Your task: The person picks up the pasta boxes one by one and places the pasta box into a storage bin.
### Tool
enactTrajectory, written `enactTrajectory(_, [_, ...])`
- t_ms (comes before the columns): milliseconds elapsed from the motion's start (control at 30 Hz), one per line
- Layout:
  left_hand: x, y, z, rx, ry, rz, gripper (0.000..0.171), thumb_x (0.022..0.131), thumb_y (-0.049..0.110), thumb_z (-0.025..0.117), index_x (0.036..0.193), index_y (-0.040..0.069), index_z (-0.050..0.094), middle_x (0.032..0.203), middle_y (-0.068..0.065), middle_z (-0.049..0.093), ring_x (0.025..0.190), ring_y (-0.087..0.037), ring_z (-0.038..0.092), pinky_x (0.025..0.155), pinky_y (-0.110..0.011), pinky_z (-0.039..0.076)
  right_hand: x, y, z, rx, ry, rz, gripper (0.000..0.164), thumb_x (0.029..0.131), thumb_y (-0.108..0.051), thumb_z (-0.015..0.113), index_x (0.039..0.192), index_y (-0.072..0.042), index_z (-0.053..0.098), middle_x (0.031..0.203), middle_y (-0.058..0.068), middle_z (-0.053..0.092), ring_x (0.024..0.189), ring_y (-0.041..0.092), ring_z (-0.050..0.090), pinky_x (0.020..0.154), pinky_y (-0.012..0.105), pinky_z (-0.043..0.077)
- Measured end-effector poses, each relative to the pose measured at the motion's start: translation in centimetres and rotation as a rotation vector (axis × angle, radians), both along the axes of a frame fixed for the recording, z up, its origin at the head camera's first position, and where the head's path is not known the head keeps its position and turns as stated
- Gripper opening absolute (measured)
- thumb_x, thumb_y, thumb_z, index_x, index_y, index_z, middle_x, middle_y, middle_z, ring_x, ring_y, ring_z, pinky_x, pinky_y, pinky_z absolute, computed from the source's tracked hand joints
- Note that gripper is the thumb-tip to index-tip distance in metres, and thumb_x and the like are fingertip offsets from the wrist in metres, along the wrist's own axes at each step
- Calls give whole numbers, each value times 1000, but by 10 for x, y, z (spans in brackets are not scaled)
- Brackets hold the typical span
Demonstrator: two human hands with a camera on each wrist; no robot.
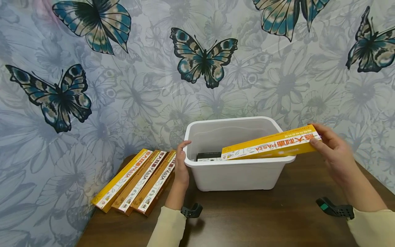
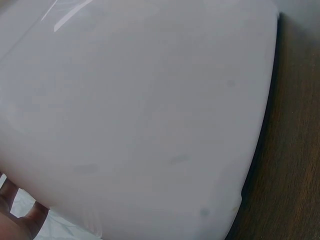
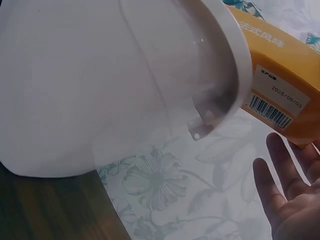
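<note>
My right hand [image 1: 337, 154] pinches the right end of a yellow pasta box [image 1: 268, 143], thumb in front and fingers behind. The box slants down leftward into a white plastic bin [image 1: 237, 176], its left end inside and its right end sticking out past the rim. At the bin's left end, my left hand [image 1: 181, 168] grips the rim, with the thumb bent over the edge. In the right wrist view, a barcode label shows on the pasta box [image 3: 285, 75], and two fingers are spread away from it. The left wrist view is mostly filled by the bin's wall [image 2: 150, 110].
Left of the bin, a yellow pasta box [image 1: 121, 181] and two brown pasta boxes [image 1: 139, 183] lie side by side on the dark wooden table [image 1: 247, 216]. A black-and-white box [image 1: 210, 156] lies inside the bin. Behind stands a butterfly-patterned wall covering [image 1: 148, 106].
</note>
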State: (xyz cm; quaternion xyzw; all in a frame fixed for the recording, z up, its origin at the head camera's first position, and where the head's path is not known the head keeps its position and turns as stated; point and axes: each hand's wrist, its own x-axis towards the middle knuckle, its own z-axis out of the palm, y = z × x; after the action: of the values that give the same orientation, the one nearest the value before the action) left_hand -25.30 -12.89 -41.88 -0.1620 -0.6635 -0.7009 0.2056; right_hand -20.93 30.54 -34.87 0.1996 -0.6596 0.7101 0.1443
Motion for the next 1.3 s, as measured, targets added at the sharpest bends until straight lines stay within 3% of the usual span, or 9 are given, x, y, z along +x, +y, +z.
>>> enactTrajectory(167, [0, -1, 0, 1, -7, 2, 53, 98, 39, 28, 140, 12, 48, 147, -13, 46, 134, -41, 39, 110, -55, 28, -7, -11, 3, 167, -55, -52, 51, 102, -3, 48, 151, -13, 42, 130, -13, 56, 107, 0, 54, 89, 13, 34])
enactTrajectory(333, [0, -1, 1, 1, -18, -3, 53, 98, 40, 28, 140, 13, 47, 147, -9, 45, 135, -40, 38, 111, -54, 28, -12, -22, 1, 404, -91, -103, 55, 103, -13, 50, 155, -18, 36, 132, -20, 48, 113, -3, 49, 84, 9, 38])
enactTrajectory(400, [0, 0, 1, 6, -13, -12, 53, 98, 40, 28, 140, 12, 47, 146, -10, 45, 135, -42, 38, 111, -56, 28, -14, -25, -1, 449, -100, -104, 55, 103, -15, 50, 156, -18, 34, 133, -21, 46, 112, -5, 49, 83, 8, 39])
enactTrajectory(800, [0, -1, 0, 13, -6, -12, 54, 99, 41, 27, 139, 11, 46, 147, -20, 43, 134, -46, 38, 110, -62, 27, -19, -36, -7, 516, -142, -46, 58, 103, -20, 52, 157, -24, 31, 148, -7, 38, 112, -6, 50, 83, 13, 46])
enactTrajectory(1033, [0, 0, -1, 19, -13, -18, 54, 99, 42, 27, 140, 11, 46, 149, -22, 40, 133, -46, 38, 110, -58, 28, -22, -38, -8, 504, -170, 7, 59, 103, -20, 52, 157, -23, 29, 156, 3, 29, 119, -4, 42, 86, 10, 43])
enactTrajectory(1300, [-1, 1, 0, 20, -4, -19, 54, 98, 41, 27, 139, 11, 46, 147, -25, 40, 133, -47, 37, 110, -58, 29, -26, -36, -1, 547, -221, 58, 58, 100, -21, 59, 152, -19, 34, 145, -3, 40, 115, 0, 48, 85, 15, 47])
